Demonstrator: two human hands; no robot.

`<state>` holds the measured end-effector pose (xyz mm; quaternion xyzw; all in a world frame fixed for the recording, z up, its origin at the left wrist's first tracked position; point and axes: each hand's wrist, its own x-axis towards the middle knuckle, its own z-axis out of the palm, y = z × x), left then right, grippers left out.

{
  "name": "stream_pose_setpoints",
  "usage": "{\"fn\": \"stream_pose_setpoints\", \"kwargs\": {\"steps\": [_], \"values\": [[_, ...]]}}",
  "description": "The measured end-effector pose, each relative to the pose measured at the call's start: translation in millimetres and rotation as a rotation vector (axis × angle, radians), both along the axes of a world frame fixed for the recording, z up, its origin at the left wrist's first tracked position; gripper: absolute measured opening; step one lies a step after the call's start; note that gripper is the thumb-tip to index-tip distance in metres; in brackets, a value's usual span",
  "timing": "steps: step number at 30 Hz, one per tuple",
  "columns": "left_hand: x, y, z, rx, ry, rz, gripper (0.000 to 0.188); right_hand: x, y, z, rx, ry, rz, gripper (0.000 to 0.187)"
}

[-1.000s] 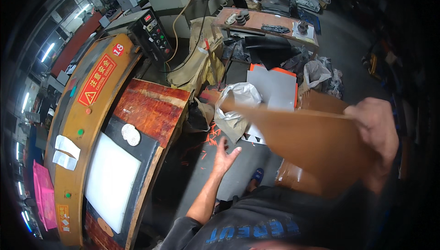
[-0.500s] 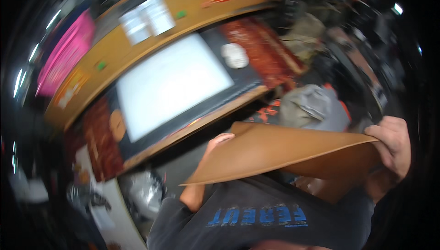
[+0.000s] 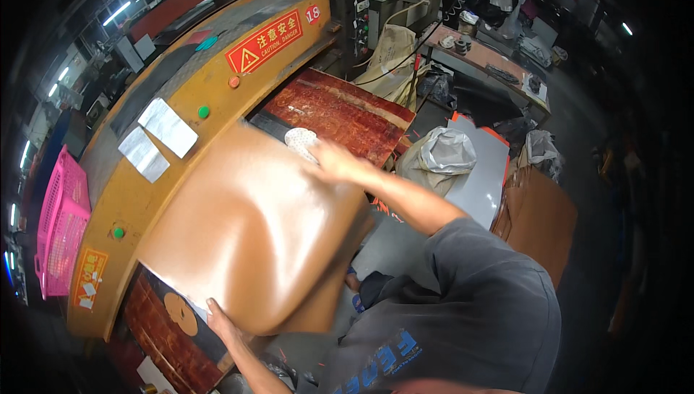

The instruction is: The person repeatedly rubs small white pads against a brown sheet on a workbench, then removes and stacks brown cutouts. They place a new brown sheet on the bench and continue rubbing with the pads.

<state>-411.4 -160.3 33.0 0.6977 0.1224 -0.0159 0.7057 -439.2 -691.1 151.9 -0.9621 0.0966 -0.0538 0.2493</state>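
Note:
A large brown leather-like sheet (image 3: 210,206) lies over the bed of a yellow press, its near part bulging and hanging past the front edge. At the sheet's near left corner, my left hand (image 3: 223,322) pinches the edge. My right hand (image 3: 336,163) is slightly blurred and closed at the sheet's right edge, beside a white dotted pad (image 3: 301,142). Beneath the sheet, only a sliver of the white board shows near my left hand. A round tan piece (image 3: 180,313) rests on the bed's dark surface to the left.
The yellow press beam (image 3: 253,69) arches over the far side, carrying green buttons (image 3: 203,112) and taped papers (image 3: 168,128). A pink basket (image 3: 63,220) stands far left. To the right are a lined sack (image 3: 444,152), stacked brown sheets (image 3: 538,220) and a workbench (image 3: 477,61).
The brown sheet went from being held in front of my body to lying across the press bed, covering most of the white board. Both hands moved forward and left with it.

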Motion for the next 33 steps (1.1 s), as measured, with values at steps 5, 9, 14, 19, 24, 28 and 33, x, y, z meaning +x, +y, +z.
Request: {"fn": "stream_pose_setpoints", "kwargs": {"steps": [5,9,14,19,24,28,33], "values": [[20,29,-46,0.035,0.157,0.030,0.057,-52,-6,-138,0.169,0.200,-0.036,0.071],[14,11,-18,0.080,0.334,0.030,0.059,-41,-8,-143,0.150,0.169,-0.205,0.069],[24,-16,-11,0.142,0.577,-0.064,0.062,-41,-18,-138,0.130,0.196,-0.249,0.049],[87,28,-39,0.299,0.587,-0.135,0.065,8,-38,-126,0.659,0.204,-0.182,0.030],[287,81,-9,0.192,0.220,-0.002,0.071,196,-20,-103,0.732,0.009,-0.013,0.038],[251,80,7,0.433,0.422,-0.151,0.067,171,-40,-123,0.852,0.204,0.076,0.057],[40,72,-12,0.387,0.500,-0.165,0.037,11,-49,-142,0.761,0.478,-0.191,0.018]]}}
